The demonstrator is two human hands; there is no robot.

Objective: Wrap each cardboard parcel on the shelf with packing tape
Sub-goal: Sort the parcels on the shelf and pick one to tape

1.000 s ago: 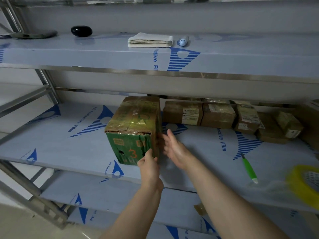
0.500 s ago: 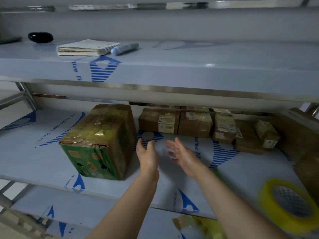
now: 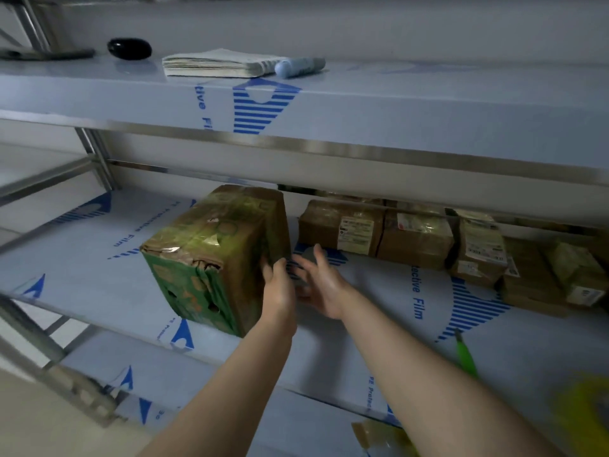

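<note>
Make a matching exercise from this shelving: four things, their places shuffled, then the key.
Things
1. black oval object
2. green box
3. labelled brown parcels
4. green-handled tool

Places
A. back of the middle shelf, in a row
B. top shelf, left of the paper stack
C. middle shelf, right, near its front edge
D. middle shelf, at the left hand

Pairs: 1-B, 2-D, 3-A, 4-C

Both bare forearms reach forward. The left hand (image 3: 279, 293) stands upright, fingers straight, its back to the camera; the right hand (image 3: 324, 288) just beside it shows its palm, fingers spread
</note>
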